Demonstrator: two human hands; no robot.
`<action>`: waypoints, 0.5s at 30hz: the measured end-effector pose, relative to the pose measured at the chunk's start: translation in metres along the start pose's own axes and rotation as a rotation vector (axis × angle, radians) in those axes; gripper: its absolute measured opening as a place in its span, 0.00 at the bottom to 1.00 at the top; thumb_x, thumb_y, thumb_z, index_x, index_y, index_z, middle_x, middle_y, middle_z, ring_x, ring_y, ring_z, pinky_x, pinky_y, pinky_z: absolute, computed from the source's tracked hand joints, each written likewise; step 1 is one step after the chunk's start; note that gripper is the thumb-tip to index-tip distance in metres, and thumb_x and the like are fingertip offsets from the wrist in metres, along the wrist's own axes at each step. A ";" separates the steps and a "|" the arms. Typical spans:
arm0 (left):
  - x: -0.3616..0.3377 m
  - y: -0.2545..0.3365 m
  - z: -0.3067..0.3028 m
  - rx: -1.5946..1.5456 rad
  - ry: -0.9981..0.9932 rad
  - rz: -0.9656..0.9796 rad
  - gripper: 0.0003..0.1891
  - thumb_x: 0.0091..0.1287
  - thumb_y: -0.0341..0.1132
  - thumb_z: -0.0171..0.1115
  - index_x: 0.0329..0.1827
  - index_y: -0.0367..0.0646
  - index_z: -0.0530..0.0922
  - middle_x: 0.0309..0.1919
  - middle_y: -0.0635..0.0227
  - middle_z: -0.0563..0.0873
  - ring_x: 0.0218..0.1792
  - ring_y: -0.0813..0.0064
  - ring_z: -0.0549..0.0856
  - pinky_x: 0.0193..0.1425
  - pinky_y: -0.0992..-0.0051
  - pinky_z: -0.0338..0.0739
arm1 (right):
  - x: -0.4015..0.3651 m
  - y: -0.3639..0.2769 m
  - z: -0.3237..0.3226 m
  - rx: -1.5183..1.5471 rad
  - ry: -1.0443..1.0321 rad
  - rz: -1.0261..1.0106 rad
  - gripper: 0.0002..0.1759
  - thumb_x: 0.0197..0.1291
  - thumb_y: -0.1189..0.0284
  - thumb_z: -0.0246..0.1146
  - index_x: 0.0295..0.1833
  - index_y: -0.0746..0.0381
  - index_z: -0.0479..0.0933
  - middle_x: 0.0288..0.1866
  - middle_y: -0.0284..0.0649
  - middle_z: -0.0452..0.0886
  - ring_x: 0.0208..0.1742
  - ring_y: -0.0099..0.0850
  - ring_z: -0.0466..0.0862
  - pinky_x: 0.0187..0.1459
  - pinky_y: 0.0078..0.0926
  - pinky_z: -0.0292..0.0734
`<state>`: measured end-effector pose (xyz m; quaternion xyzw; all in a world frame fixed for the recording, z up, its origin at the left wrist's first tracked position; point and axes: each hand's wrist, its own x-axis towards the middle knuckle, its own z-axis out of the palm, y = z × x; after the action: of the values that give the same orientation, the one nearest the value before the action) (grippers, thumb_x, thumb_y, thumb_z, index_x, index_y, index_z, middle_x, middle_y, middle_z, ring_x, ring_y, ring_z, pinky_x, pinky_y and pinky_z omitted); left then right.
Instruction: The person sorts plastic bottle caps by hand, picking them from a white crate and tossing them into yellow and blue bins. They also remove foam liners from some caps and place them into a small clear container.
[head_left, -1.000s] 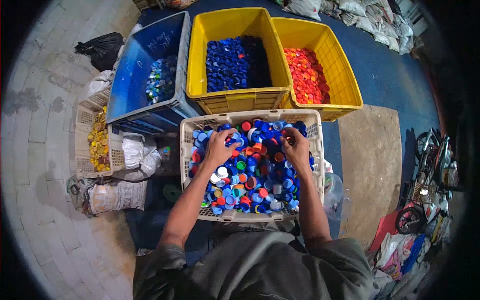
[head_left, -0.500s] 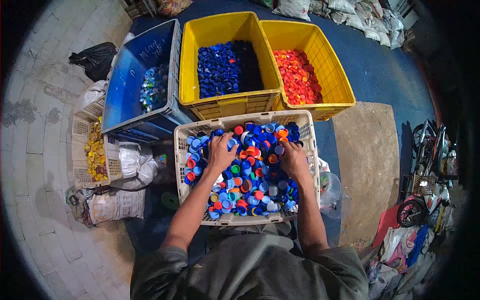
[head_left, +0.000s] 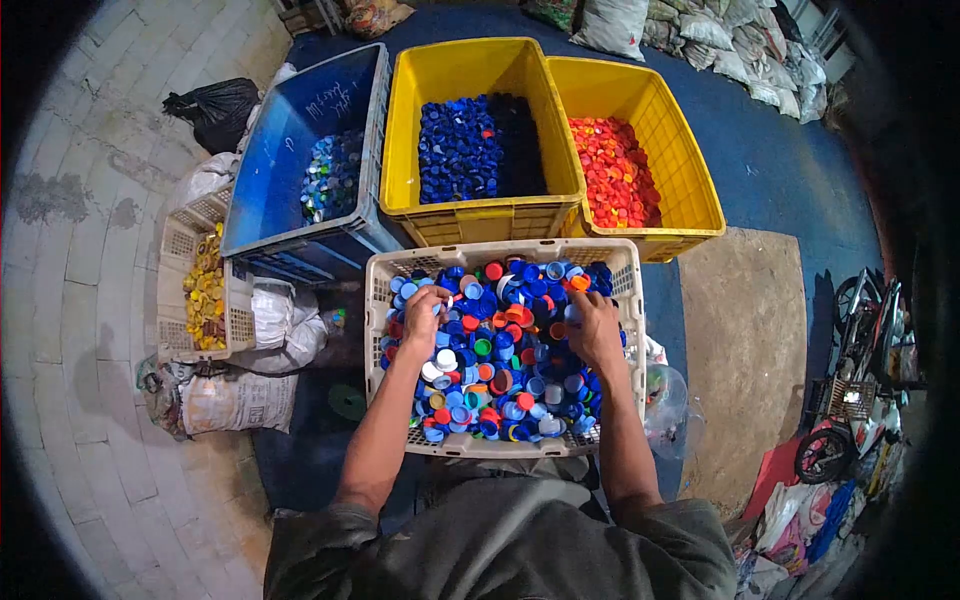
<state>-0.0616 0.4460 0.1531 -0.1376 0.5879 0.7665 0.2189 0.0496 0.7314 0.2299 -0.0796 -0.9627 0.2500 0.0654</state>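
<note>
A cream plastic crate (head_left: pixel 625 262) in front of me holds mixed bottle caps (head_left: pixel 500 345), mostly blue, with red, orange, white and green ones among them. At the left side of the pile, my left hand (head_left: pixel 424 320) has its fingers pinched around a pale bottle cap (head_left: pixel 445 300). Over the right side is my right hand (head_left: pixel 597 328), its fingers curled in. A light blue bottle cap (head_left: pixel 573 313) shows at its thumb, and an orange cap (head_left: pixel 579 283) lies by its fingertips.
Behind the crate stand a blue bin (head_left: pixel 270 205) with mixed caps, a yellow bin (head_left: pixel 480 215) with dark blue caps, and another yellow bin (head_left: pixel 690 190) with red caps. A crate of yellow caps (head_left: pixel 205 290) and sacks (head_left: pixel 240 400) are at left, a motorcycle (head_left: pixel 845 400) at right.
My left hand has drawn back slightly to the left, and white caps now show beside its wrist. My right hand stays over the right side. The whole view has shifted slightly.
</note>
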 end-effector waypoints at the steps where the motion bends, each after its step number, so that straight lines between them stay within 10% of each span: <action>1: 0.008 -0.007 -0.007 0.046 0.004 -0.012 0.07 0.60 0.31 0.54 0.37 0.43 0.79 0.32 0.72 0.77 0.33 0.82 0.75 0.35 0.76 0.74 | 0.003 0.007 0.000 0.169 -0.046 0.087 0.29 0.44 0.70 0.72 0.57 0.59 0.77 0.47 0.51 0.79 0.50 0.52 0.77 0.52 0.45 0.72; 10: -0.003 0.011 0.050 0.875 0.110 0.552 0.09 0.59 0.33 0.71 0.39 0.40 0.83 0.23 0.64 0.86 0.25 0.73 0.84 0.30 0.73 0.74 | 0.042 0.032 0.019 0.155 0.184 0.050 0.21 0.54 0.72 0.64 0.55 0.63 0.79 0.53 0.53 0.79 0.49 0.53 0.79 0.52 0.43 0.76; 15: 0.004 0.010 0.054 1.082 0.062 0.585 0.13 0.57 0.25 0.66 0.45 0.39 0.82 0.40 0.54 0.87 0.43 0.53 0.86 0.48 0.62 0.79 | 0.051 0.028 0.032 0.053 0.117 0.033 0.18 0.51 0.73 0.65 0.50 0.62 0.80 0.47 0.51 0.80 0.49 0.53 0.79 0.51 0.46 0.76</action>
<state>-0.0675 0.4964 0.1738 0.1378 0.9131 0.3832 0.0210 -0.0026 0.7498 0.1930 -0.1082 -0.9488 0.2716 0.1195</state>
